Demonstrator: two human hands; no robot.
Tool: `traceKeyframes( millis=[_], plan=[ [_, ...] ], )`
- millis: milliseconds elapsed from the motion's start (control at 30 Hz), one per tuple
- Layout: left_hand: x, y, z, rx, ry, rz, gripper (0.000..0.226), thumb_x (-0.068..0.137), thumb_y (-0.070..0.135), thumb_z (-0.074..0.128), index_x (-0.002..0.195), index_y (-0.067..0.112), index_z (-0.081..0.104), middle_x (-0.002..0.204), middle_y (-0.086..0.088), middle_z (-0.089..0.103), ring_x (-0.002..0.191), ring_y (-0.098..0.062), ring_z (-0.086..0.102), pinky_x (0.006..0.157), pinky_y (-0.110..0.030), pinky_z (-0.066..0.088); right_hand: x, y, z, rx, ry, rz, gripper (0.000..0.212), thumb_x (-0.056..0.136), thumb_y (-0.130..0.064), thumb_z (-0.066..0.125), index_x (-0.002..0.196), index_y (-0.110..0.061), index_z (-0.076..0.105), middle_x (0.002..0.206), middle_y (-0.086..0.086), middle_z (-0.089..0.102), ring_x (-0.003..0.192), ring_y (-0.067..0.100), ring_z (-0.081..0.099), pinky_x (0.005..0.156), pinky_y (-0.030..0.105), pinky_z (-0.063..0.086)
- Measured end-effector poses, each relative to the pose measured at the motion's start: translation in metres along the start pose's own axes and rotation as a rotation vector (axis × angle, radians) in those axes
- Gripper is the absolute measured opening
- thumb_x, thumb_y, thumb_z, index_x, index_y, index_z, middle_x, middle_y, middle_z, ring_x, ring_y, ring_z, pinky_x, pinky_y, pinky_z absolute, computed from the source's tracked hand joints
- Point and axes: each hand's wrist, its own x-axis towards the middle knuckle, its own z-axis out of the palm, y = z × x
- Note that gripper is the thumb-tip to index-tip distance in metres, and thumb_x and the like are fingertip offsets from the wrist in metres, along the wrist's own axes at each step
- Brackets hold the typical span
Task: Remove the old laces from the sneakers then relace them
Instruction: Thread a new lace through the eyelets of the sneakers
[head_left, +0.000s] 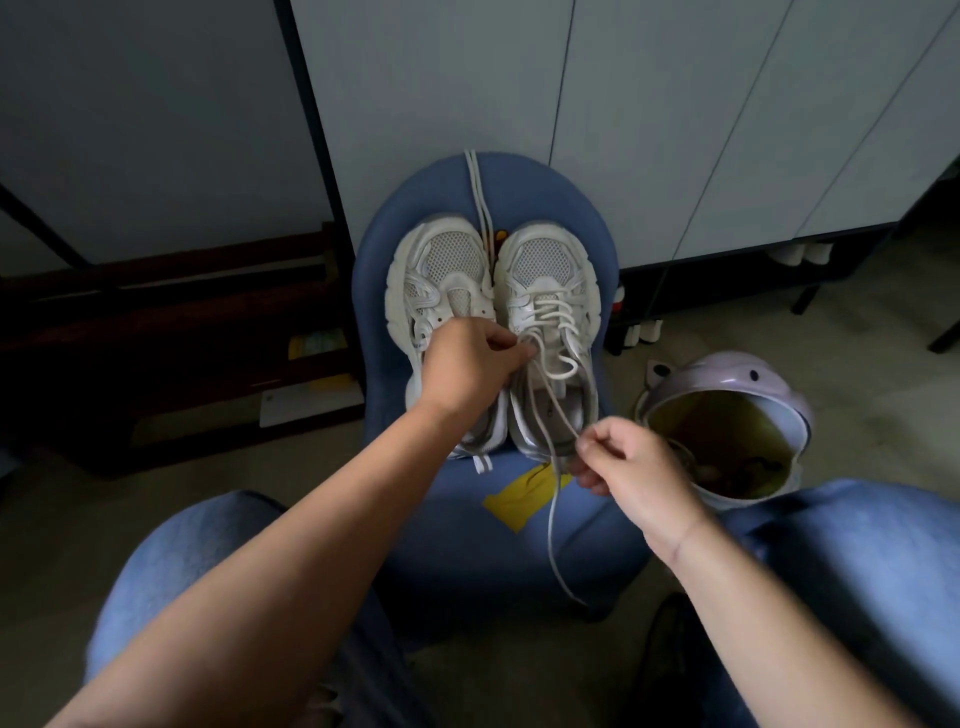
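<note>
Two white sneakers stand side by side, toes away from me, on a blue stool. The left sneaker has no lace in its eyelets. The right sneaker is laced over its upper part with a white lace whose loose strands run back toward me. My left hand pinches the lace at the right sneaker's lower eyelets. My right hand pinches a strand near the heel, and its tail hangs over the stool's front. A second loose lace lies between the toes.
A lilac bin with a yellow-green liner stands open on the floor to the right of the stool. White cabinet panels rise behind it. A dark low shelf sits at the left. My knees in blue jeans flank the stool. A yellow patch marks the stool's front.
</note>
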Motion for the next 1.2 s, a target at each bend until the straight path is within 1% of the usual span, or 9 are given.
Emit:
traceKeyframes(
  millis=[100, 200, 300, 367, 600, 733, 833, 1033, 1200],
  plan=[
    [0.001, -0.001, 0.001, 0.009, 0.006, -0.013, 0.020, 0.080, 0.032, 0.080, 0.086, 0.013, 0.079, 0.061, 0.005, 0.067, 0.061, -0.019, 0.064, 0.069, -0.045, 0.059, 0.021, -0.012, 0.006, -0.113, 0.028, -0.066, 0.016, 0.094, -0.014, 0.055, 0.086, -0.024, 0.063, 0.083, -0.003, 0.068, 0.073, 0.016, 0.066, 0.067, 0.030, 0.056],
    [0.000, 0.000, -0.001, 0.031, 0.010, -0.002, 0.017, 0.081, 0.032, 0.080, 0.085, 0.015, 0.079, 0.059, 0.007, 0.065, 0.060, -0.018, 0.063, 0.068, -0.043, 0.058, 0.037, -0.024, 0.017, -0.217, 0.068, -0.105, 0.013, 0.092, -0.021, 0.054, 0.088, -0.016, 0.065, 0.076, 0.004, 0.068, 0.062, 0.022, 0.065, 0.061, 0.038, 0.056],
    [0.000, 0.000, 0.000, 0.046, 0.018, 0.010, 0.016, 0.082, 0.032, 0.078, 0.084, 0.016, 0.079, 0.055, 0.011, 0.061, 0.055, -0.013, 0.058, 0.065, -0.041, 0.057, 0.043, -0.032, 0.033, 0.002, 0.108, -0.026, 0.018, 0.093, -0.012, 0.053, 0.081, -0.011, 0.067, 0.066, 0.009, 0.065, 0.054, 0.023, 0.060, 0.058, 0.039, 0.055],
    [0.000, 0.000, 0.000, 0.045, 0.019, 0.006, 0.015, 0.082, 0.032, 0.078, 0.084, 0.017, 0.079, 0.056, 0.011, 0.062, 0.055, -0.012, 0.058, 0.065, -0.040, 0.057, 0.045, -0.034, 0.043, 0.187, 0.144, 0.007, 0.023, 0.090, -0.010, 0.055, 0.072, -0.017, 0.067, 0.067, 0.010, 0.067, 0.062, 0.028, 0.064, 0.064, 0.043, 0.056],
    [0.000, 0.000, 0.000, 0.044, 0.017, 0.017, 0.015, 0.082, 0.031, 0.078, 0.085, 0.017, 0.079, 0.058, 0.012, 0.062, 0.055, -0.011, 0.057, 0.066, -0.038, 0.056, 0.050, -0.029, 0.051, 0.251, 0.260, -0.033, 0.019, 0.086, -0.026, 0.067, 0.067, -0.025, 0.066, 0.077, 0.007, 0.071, 0.078, 0.022, 0.067, 0.081, 0.048, 0.055],
    [0.000, 0.000, -0.001, 0.037, 0.007, 0.027, 0.017, 0.082, 0.032, 0.079, 0.089, 0.017, 0.079, 0.056, 0.016, 0.059, 0.053, -0.007, 0.054, 0.064, -0.031, 0.052, 0.031, -0.011, 0.042, 0.168, 0.157, -0.086, 0.019, 0.090, -0.018, 0.061, 0.072, -0.013, 0.065, 0.076, 0.022, 0.065, 0.067, 0.021, 0.054, 0.063, 0.045, 0.049],
    [-0.001, 0.000, -0.001, 0.018, -0.002, 0.031, 0.018, 0.082, 0.032, 0.079, 0.089, 0.015, 0.079, 0.054, 0.014, 0.059, 0.052, -0.007, 0.053, 0.064, -0.033, 0.053, 0.005, 0.007, 0.028, 0.068, 0.074, -0.063, 0.019, 0.091, -0.017, 0.060, 0.073, -0.012, 0.063, 0.061, 0.007, 0.057, 0.059, 0.015, 0.048, 0.057, 0.030, 0.038],
    [0.000, -0.002, 0.000, 0.016, 0.000, 0.028, 0.017, 0.082, 0.032, 0.079, 0.086, 0.016, 0.079, 0.056, 0.008, 0.062, 0.054, -0.013, 0.057, 0.066, -0.044, 0.058, -0.024, 0.027, 0.005, -0.264, -0.187, 0.088, 0.017, 0.091, -0.021, 0.061, 0.074, -0.020, 0.062, 0.055, -0.009, 0.054, 0.056, 0.005, 0.051, 0.052, 0.013, 0.037],
    [0.000, -0.001, 0.000, 0.018, 0.013, 0.023, 0.015, 0.082, 0.029, 0.078, 0.088, 0.015, 0.078, 0.056, 0.011, 0.061, 0.057, -0.015, 0.059, 0.069, -0.045, 0.058, -0.006, 0.007, 0.000, -0.449, -0.195, 0.025, 0.014, 0.092, -0.026, 0.059, 0.081, -0.021, 0.067, 0.076, 0.002, 0.068, 0.068, 0.015, 0.062, 0.065, 0.028, 0.048]
  ],
)
